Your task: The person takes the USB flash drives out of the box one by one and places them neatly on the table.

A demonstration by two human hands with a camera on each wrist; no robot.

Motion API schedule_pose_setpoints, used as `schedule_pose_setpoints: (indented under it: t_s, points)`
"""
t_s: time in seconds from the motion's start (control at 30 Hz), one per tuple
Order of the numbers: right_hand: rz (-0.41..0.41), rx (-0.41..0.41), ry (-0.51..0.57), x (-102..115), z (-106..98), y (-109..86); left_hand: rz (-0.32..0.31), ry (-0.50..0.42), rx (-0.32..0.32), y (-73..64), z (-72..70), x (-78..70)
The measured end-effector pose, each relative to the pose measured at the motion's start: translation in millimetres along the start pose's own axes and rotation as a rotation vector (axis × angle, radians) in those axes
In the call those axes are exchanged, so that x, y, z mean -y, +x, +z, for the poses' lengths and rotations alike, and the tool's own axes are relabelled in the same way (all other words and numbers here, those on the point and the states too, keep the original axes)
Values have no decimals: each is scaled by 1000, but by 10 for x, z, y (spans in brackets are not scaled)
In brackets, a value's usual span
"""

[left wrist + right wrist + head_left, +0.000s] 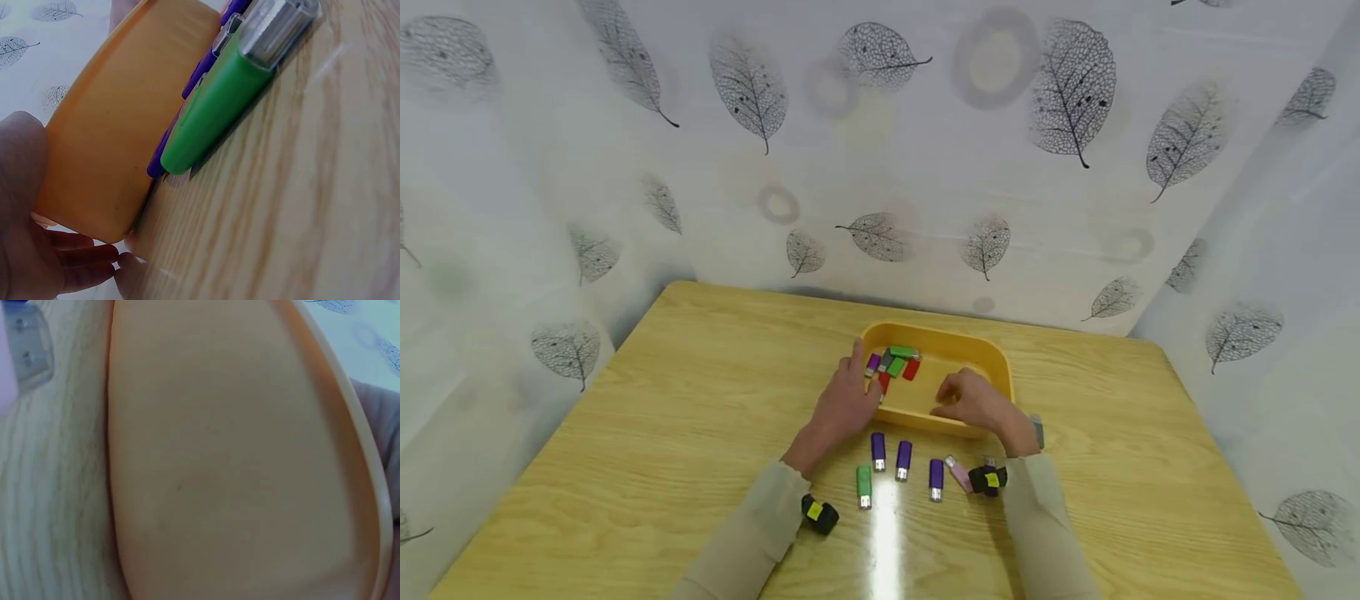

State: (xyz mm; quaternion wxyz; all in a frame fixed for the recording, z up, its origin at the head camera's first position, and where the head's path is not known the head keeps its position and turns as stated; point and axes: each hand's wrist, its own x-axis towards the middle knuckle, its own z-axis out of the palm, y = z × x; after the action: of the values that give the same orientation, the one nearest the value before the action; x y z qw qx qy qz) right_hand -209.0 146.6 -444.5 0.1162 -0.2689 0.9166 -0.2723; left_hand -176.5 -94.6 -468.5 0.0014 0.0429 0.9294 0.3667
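Note:
My left hand (844, 398) holds the left end of a yellow tray (951, 425), thumb over the rim and fingers along the outside. In the left wrist view the left hand's fingers (87, 256) lie around the tray's end. My right hand (977, 404) hangs over the right part of the tray with its fingers loosely bent and nothing visible between them. In the right wrist view the tray wall (237, 450) hides most of that hand. Several USB sticks lie in the tray's left half, among them a green one (901, 352) and a red one (912, 369).
In front of the tray lie a green USB stick (864, 483), purple ones (878, 448), and a pink one (957, 472) near the right wrist. A grey piece (1037, 430) shows beside the right wrist. A leaf-patterned curtain (880, 150) stands behind the wooden table (700, 417).

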Motion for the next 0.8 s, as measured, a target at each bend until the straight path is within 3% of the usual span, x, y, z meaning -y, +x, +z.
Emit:
schedule_pose_setpoints:
  t_s: [0.37,0.67,0.8]
  points:
    - [212,-43,-87,96,73,114,-7,2,-5,36,-15,-19]
    - [210,-58,-84,108,71,68,-9,-19,7,5,1,-40]
    - [219,-69,-108,115,-20,22,-8,-7,-10,19,41,-43]
